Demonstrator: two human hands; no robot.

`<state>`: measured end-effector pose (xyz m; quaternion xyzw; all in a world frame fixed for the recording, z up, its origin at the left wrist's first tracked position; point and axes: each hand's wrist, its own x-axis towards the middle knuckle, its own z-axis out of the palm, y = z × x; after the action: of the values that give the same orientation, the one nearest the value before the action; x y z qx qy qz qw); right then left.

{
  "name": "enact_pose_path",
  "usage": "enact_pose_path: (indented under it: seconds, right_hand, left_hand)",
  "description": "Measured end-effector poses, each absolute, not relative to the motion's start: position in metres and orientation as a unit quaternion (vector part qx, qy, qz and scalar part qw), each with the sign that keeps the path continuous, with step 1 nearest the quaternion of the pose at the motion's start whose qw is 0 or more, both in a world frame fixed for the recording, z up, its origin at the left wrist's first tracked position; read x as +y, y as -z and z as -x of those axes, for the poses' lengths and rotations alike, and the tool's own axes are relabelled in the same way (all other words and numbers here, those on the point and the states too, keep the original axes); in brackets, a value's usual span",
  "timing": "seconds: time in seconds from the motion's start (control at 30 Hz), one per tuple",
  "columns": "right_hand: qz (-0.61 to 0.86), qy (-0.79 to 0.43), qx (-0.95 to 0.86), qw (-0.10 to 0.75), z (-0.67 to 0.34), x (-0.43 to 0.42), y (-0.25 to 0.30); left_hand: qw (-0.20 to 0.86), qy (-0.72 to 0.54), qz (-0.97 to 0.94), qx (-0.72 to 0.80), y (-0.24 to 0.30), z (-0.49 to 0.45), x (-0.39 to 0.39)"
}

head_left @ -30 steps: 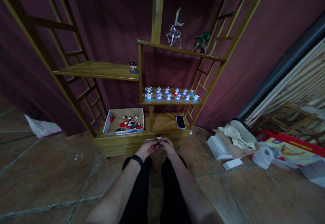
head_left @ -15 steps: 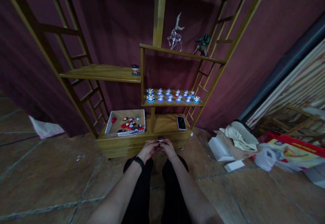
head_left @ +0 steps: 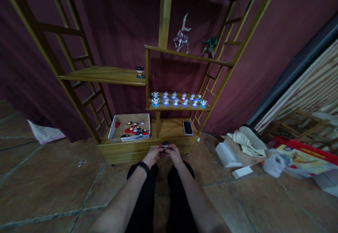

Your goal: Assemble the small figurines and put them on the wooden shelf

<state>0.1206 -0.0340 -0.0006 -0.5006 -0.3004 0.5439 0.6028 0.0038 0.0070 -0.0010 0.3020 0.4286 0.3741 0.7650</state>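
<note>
A small dark-haired figurine [head_left: 165,145] is pinched between both my hands in front of the low wooden shelf unit [head_left: 137,147]. My left hand [head_left: 153,154], with a black band on its wrist, is closed on the figurine from the left. From the other side my right hand [head_left: 173,153] is closed on it too. Behind them an open cardboard box [head_left: 117,133] holds several similar red and black figurines. One such figurine [head_left: 140,72] stands alone on the left shelf. Several blue-based figurines [head_left: 177,99] stand in rows on the middle shelf.
A phone [head_left: 187,127] lies flat on the bottom board. A glass deer [head_left: 181,35] and a green figure [head_left: 209,46] stand on the top shelf. White boxes [head_left: 226,154], cloth [head_left: 248,140], a plastic bag and a red printed sheet [head_left: 303,153] litter the tiled floor at the right.
The hands stay together on the figurine in almost the same place. Only the view has shifted slightly.
</note>
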Motion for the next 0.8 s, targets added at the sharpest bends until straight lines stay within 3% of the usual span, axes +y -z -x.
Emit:
enact_pose_path:
  seconds: [0.3, 0.8]
  right_hand:
    - [0.505, -0.537, -0.290, 0.611, -0.1213, -0.0358, -0.0022]
    - [0.499, -0.516, -0.313, 0.621, -0.1209, -0.0331, 0.0012]
  left_hand:
    - [0.768, -0.419, -0.317, 0.367, -0.0015, -0.0025, 0.0006]
    - [0.755, -0.390, -0.350, 0.395, -0.0081, -0.0037, 0.0010]
